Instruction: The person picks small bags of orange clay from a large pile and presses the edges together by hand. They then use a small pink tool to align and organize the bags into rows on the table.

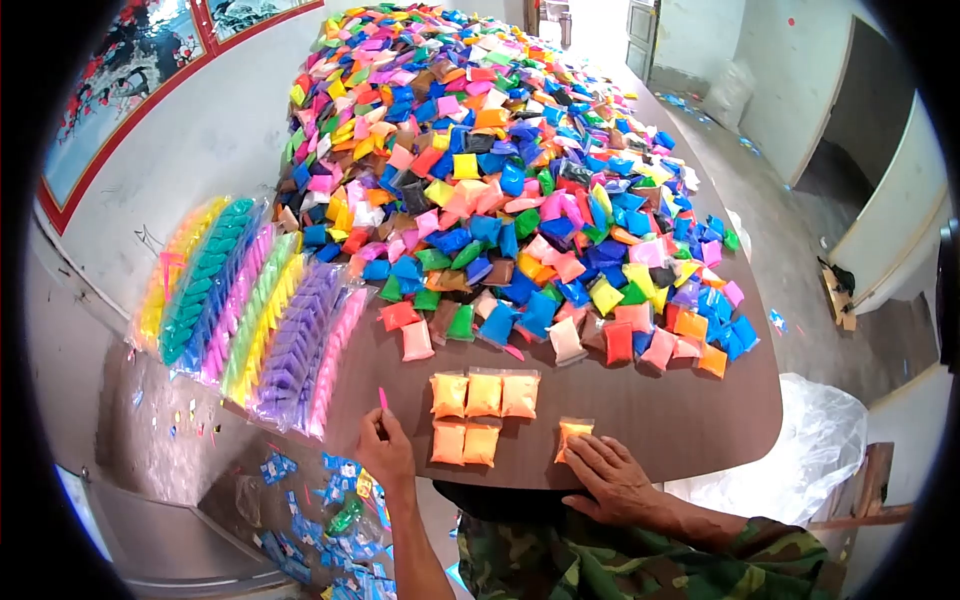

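My left hand (387, 450) is closed near the table's front edge, pinching a slim pink plastic stick (383, 398) that points upward. Just right of it, several small clear bags of orange clay (483, 395) lie in two neat rows. Apart from these rows is a single orange clay packet (572, 436). The fingers of my right hand (612, 478) rest flat over this packet's right side, covering part of it. Another pink stick (513, 352) lies by the edge of the big heap.
A large heap of colourful packets (480, 190) covers the table's back. Long clear sleeves of coloured packets (295, 340) lie along the left edge. Clear plastic sheeting (790, 450) hangs at the right. Blue wrappers (335, 540) litter the floor.
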